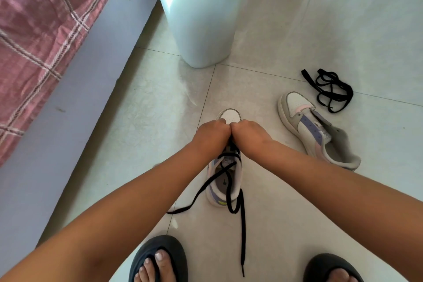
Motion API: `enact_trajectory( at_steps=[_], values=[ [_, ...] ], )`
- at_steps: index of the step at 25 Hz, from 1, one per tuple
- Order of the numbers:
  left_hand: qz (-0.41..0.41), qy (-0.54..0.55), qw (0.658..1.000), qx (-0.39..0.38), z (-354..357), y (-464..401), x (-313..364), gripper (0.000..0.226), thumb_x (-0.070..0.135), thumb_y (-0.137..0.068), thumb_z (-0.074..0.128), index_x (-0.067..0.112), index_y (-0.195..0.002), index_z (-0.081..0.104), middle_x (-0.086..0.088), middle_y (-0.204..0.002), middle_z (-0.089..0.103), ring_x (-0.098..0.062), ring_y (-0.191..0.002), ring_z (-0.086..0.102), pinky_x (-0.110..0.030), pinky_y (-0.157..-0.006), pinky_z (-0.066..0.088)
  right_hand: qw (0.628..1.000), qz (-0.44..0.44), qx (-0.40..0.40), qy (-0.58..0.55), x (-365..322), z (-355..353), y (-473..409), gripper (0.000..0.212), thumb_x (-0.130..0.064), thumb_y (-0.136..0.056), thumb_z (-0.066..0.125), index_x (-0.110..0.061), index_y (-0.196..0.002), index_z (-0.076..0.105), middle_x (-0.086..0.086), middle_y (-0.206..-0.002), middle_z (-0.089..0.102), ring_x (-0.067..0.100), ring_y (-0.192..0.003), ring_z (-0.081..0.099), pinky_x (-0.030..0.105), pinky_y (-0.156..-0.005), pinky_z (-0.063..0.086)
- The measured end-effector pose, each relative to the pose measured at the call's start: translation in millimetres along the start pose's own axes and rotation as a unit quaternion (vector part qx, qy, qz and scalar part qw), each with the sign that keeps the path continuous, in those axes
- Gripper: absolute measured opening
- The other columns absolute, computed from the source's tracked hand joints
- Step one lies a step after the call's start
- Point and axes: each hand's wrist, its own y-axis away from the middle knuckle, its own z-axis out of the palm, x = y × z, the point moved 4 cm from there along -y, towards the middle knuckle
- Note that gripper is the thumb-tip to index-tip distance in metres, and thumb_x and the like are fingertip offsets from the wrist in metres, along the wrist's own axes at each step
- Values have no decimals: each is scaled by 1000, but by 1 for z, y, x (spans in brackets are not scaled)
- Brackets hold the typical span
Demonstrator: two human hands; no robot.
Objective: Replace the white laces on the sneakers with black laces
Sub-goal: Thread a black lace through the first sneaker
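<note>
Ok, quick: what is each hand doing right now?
Left hand: curled at the sneaker, grip hidden, cannot be told.
Right hand: the same.

1. Near sneaker (225, 181): white with lilac panels, upright on the floor, toe pointing far, mid-scene; forefoot partly hidden.
2. Black lace (242, 226): threaded through the near sneaker, crossed over the tongue; one end trailing left onto the floor, the other looping over the heel and running near, tip flat on the floor.
3. Far sneaker (313, 130): right of the first, unlaced, tongue loose, tipped onto its side, toe far-left.
4. Spare black lace (329, 89): loose tangle on the floor just beyond the far sneaker.
</note>
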Motion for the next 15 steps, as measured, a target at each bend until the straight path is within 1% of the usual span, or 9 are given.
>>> enact_trajectory(
  at_steps=[2, 4, 7, 10, 11, 12, 13, 14, 15],
  values=[
    [24, -34, 999, -3, 1, 3, 2, 16, 3, -89, 48, 4, -100, 60, -9, -99, 57, -20, -74, 51, -27, -59, 33, 1000, -22, 4, -3, 2, 1, 3, 22, 1, -91, 41, -3, -106, 55, 16, -104, 63, 32, -92, 60, 31, -66, 35],
    [27, -47, 998, -1, 2, 5, 7, 22, 0, -88, 49, 5, -108, 58, -10, -104, 57, -23, -84, 57, -26, -62, 34, 999, -25, 9, -30, 5, 4, 5, 19, 0, -90, 41, -3, -105, 53, 17, -103, 63, 33, -90, 60, 31, -66, 35],
    [-14, -6, 1000, -5, 3, 1, 15, 29, -5, -87, 50, 3, -115, 55, -13, -109, 56, -27, -96, 58, -27, -67, 34, 997, -21, 12, -69, 10, 5, 5, 14, -1, -89, 44, -3, -100, 52, 17, -99, 63, 33, -87, 59, 31, -65, 35],
    [-33, 25, 999, 11, 4, 4, 14, 26, -4, -89, 46, 3, -114, 52, -14, -111, 55, -28, -98, 57, -28, -69, 36, 996, -57, 31, -59, 16, 7, 6, 9, -3, -88, 50, -1, -96, 53, 18, -95, 63, 35, -81, 58, 32, -63, 34],
    [-39, 33, 998, 25, 4, 8, 10, 23, -3, -90, 44, 3, -112, 50, -14, -111, 55, -28, -97, 57, -29, -70, 39, 993, -84, 62, -50, 17, 6, 8, 7, 0, -85, 54, 1, -92, 54, 20, -89, 63, 36, -74, 58, 34, -59, 34],
    [-38, 44, 997, 46, 3, 13, 6, 20, -2, -91, 42, 2, -109, 50, -15, -108, 56, -29, -95, 57, -31, -71, 40, 987, -123, 101, -38, 18, 4, 13, 8, 5, -78, 61, 3, -83, 55, 21, -78, 62, 36, -62, 58, 33, -51, 36],
    [-31, 63, 995, 71, 2, 18, 3, 16, -2, -91, 43, -1, -105, 52, -17, -103, 57, -31, -91, 58, -33, -69, 42, 973, -167, 159, -31, 18, 2, 19, 17, 10, -68, 70, 4, -73, 55, 20, -65, 58, 33, -49, 54, 30, -42, 36],
    [-20, 89, 992, 91, 2, 22, 0, 11, -3, -90, 46, -4, -98, 54, -20, -96, 59, -35, -84, 60, -36, -65, 43, 964, -194, 182, -18, 19, -2, 25, 25, 12, -59, 76, 3, -64, 53, 17, -55, 54, 29, -39, 50, 25, -34, 35],
    [-15, 121, 986, 112, 3, 25, -3, 8, -3, -89, 50, -7, -93, 56, -22, -89, 60, -38, -78, 60, -39, -62, 43, 957, -212, 198, -8, 21, -3, 26, 29, 11, -55, 80, 2, -61, 53, 14, -52, 51, 26, -35, 47, 22, -32, 34]
  ],
)
